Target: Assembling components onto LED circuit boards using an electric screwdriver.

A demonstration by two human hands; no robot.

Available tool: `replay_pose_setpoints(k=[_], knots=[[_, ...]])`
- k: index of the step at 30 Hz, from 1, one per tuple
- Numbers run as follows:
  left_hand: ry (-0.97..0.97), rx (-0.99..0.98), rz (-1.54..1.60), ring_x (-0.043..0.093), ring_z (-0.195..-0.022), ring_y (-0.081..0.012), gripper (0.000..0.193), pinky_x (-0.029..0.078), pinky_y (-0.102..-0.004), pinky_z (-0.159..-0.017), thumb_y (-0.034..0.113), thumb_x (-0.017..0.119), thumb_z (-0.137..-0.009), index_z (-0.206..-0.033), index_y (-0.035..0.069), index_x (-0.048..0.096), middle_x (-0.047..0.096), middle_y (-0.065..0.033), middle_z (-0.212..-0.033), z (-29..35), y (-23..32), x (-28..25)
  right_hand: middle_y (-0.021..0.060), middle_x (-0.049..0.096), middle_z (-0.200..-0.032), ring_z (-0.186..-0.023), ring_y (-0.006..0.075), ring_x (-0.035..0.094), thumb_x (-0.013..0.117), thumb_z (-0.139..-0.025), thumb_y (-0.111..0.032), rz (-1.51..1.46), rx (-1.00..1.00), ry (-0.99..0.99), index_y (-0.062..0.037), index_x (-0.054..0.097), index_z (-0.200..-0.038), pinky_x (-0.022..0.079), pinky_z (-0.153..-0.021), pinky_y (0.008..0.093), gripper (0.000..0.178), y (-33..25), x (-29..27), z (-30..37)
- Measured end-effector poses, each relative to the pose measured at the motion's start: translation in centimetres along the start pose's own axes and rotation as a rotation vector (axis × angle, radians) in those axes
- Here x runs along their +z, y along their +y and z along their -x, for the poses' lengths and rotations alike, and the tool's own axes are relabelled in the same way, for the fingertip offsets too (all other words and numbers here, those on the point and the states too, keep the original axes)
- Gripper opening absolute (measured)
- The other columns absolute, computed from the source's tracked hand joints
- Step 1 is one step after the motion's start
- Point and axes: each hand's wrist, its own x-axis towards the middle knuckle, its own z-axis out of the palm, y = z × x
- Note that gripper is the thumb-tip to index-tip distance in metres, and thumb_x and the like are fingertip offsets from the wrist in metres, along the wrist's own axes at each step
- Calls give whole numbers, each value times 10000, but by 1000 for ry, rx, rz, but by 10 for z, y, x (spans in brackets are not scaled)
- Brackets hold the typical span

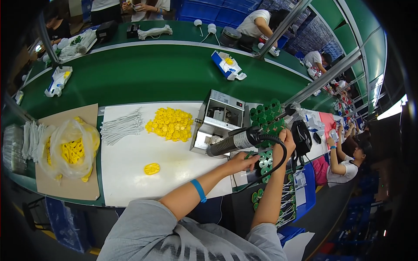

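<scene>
My left hand point(242, 162) is closed, fingers pinched on a small green piece point(248, 155), partly hidden. It reaches beside round silvery-green circuit boards point(264, 163). My right hand point(286, 142) is closed at the near edge of a panel of round green circuit boards point(266, 114); what its fingertips hold is hidden. Between me and a metal machine point(220, 117) with an open front hangs a thick grey-and-black cylindrical tool point(233, 142). Its black cable point(285, 155) loops past my right hand and wrist.
Left on the white worktop point(130, 182) lie yellow plastic parts point(170, 125), one loose yellow part point(152, 168) and white wires point(123, 126). A bag of yellow parts point(72, 150) sits on cardboard. Behind runs a green conveyor point(152, 69). Wired boards point(287, 198) lie near my right forearm.
</scene>
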Motion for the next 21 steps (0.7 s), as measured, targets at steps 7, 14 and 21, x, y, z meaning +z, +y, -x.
replay_pose_setpoints(k=[7,14,21], knots=[[20,-15,-14,339,-476,-76,622,245,-259,-470,541,528,-975,-611,40,573,384,32,-522,-3,1,2,144,635,-664,-529,180,547,507,-976,-203,42,-36,17,15,674,-931,411,-519,344,278,-6,-1,-3],[46,-12,63,303,-467,-72,599,222,-262,-460,495,533,-991,-641,12,588,343,42,-515,-5,6,11,183,626,-672,-520,241,565,497,-973,-188,159,-60,-31,25,648,-902,423,-518,373,270,-14,-3,1],[18,-24,10,356,-471,-82,615,264,-263,-471,544,533,-971,-606,51,564,389,28,-507,-16,5,7,139,652,-693,-540,226,566,502,-974,-154,82,-106,27,20,673,-948,427,-524,358,245,-23,-10,-6]])
